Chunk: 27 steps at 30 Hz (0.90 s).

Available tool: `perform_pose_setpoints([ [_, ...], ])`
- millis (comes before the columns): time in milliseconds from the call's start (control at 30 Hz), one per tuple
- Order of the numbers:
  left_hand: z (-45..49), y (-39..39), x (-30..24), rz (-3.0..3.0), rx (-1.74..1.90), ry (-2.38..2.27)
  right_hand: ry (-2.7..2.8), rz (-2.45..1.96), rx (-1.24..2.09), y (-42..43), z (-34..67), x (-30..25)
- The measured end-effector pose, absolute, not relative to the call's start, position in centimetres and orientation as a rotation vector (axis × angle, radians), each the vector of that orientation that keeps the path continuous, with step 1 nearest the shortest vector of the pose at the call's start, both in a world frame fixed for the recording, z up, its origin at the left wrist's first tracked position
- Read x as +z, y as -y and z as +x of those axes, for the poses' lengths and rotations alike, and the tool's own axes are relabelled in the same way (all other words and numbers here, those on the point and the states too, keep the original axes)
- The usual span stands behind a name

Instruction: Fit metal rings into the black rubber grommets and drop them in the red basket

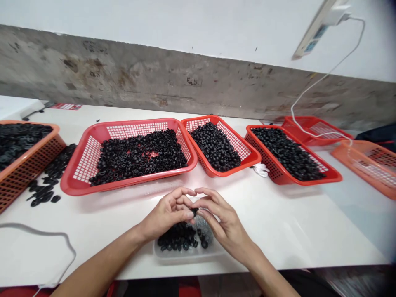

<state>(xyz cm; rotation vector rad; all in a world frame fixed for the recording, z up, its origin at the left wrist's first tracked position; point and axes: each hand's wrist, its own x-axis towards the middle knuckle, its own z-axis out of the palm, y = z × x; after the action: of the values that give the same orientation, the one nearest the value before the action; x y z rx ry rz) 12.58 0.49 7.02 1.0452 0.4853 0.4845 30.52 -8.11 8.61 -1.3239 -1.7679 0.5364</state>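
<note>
My left hand (168, 214) and my right hand (221, 216) meet above a small clear tray (188, 255) at the table's front edge. Their fingertips pinch together on a small black rubber part (194, 212) between them. The tray holds a heap of black rubber rings (177, 239) and something shiny and grey, partly hidden by my right hand. Both hands have curled fingers.
Three red baskets of black rubber parts (136, 154), (216, 144), (289, 152) stand behind the hands. An orange basket (18, 156) sits left with loose black parts (49, 181) beside it. Further red and orange baskets (368, 161) and a white cable (312, 88) are right.
</note>
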Motion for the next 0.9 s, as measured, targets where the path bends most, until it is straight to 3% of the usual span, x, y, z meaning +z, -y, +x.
perform_pose_setpoints([
  [133, 12.6, -0.4, 7.1, 1.032, 0.507, -0.505, 1.848, -1.352, 0.424, 8.4, 30.5, 8.4],
  [433, 12.6, -0.3, 7.1, 1.022, 0.557, -0.524, 1.957, -1.350, -0.234, 8.4, 28.8, 7.5],
  [900, 12.4, -0.4, 7.4, 1.145, 0.421, -0.473, 2.050, -1.430, -0.292, 8.5, 28.7, 8.3],
])
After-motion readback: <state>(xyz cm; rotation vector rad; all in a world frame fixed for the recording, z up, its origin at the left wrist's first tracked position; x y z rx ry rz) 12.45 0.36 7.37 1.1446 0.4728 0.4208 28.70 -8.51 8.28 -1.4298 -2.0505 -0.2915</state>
